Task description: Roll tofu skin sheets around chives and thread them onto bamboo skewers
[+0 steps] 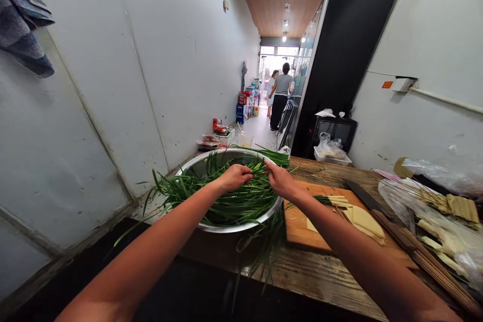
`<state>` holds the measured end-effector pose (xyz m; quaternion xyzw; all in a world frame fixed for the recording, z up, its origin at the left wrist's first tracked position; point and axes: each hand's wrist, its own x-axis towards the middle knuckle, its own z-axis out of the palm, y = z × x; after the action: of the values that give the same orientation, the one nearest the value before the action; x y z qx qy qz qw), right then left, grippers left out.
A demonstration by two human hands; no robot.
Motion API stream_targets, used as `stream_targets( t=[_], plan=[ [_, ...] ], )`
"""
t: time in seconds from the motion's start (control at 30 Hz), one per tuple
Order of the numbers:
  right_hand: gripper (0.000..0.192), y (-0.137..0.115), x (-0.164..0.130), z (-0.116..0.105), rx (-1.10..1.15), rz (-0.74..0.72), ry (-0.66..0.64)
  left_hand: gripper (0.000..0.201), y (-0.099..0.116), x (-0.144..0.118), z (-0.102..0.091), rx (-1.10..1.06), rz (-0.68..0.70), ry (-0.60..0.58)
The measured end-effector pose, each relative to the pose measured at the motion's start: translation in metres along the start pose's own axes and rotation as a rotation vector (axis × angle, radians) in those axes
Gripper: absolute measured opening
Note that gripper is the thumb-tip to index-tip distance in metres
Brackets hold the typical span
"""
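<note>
A large metal basin [230,229] stands on the wooden table, heaped with long green chives [241,206]; several blades hang over its rim. Above the heap, my left hand [237,177] is closed with thumb and fingers pinched on some chives. My right hand [279,179] is closed too, at the basin's right side, with chives at its fingertips. Right of the basin is a wooden cutting board [298,229]. On it are tofu-skin sheets [364,221] and small rolls [338,199] with green ends. My right forearm passes over the board.
A cleaver [360,193] lies beyond the board. Bundled skewers [441,261] and plastic bags [445,221] are at the right. More chives [273,156] lie behind the basin, near a plastic cup [246,140]. Two people [281,90] stand far down the passage.
</note>
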<state>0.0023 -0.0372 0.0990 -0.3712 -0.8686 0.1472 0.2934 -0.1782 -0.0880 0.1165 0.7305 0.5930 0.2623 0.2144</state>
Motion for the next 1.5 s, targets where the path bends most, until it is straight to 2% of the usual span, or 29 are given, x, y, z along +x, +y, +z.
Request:
stream_targets(
  t=[0.17,0.33,0.5,0.6,0.8,0.97,1.07,1.13,1.23,1.33,1.4,1.5],
  plan=[
    [0.05,-0.01,0.0,0.009,0.01,-0.001,-0.006,0.022,0.001,0.005,0.004,0.014,0.044,-0.066],
    [0.051,-0.003,0.003,0.012,0.129,0.026,-0.023,0.021,0.004,0.005,0.003,-0.038,0.035,-0.088],
    [0.038,0.003,0.004,0.014,0.209,0.014,-0.009,0.022,0.001,0.007,0.004,-0.152,0.018,-0.141],
    [0.031,0.004,0.005,0.013,0.28,0.057,-0.014,0.025,-0.002,0.009,0.004,-0.1,0.016,-0.132],
    [0.03,0.002,0.007,0.007,0.583,0.185,-0.103,0.023,-0.003,0.011,0.004,-0.045,0.037,-0.148],
    [0.029,-0.001,0.008,0.0,0.603,0.167,-0.118,0.022,0.002,0.011,0.003,-0.102,0.015,-0.19],
    [0.032,0.002,0.009,-0.001,0.51,0.185,-0.071,0.025,0.006,0.01,-0.001,-0.149,-0.043,-0.185],
    [0.03,0.005,0.008,0.0,0.306,0.153,-0.092,0.027,0.008,0.01,-0.008,-0.073,-0.051,-0.149],
    [0.022,0.006,0.006,0.006,-0.037,0.042,-0.272,0.025,0.014,0.013,-0.021,0.201,0.044,-0.056],
    [0.021,0.003,0.004,0.015,-0.263,0.023,-0.384,0.024,0.022,0.016,-0.031,0.432,0.165,0.036],
    [0.021,0.0,0.004,0.021,-0.359,0.056,-0.381,0.025,0.026,0.017,-0.034,0.472,0.202,0.038],
    [0.021,-0.001,0.005,0.025,-0.38,0.073,-0.362,0.025,0.025,0.017,-0.033,0.436,0.197,-0.016]
  ],
)
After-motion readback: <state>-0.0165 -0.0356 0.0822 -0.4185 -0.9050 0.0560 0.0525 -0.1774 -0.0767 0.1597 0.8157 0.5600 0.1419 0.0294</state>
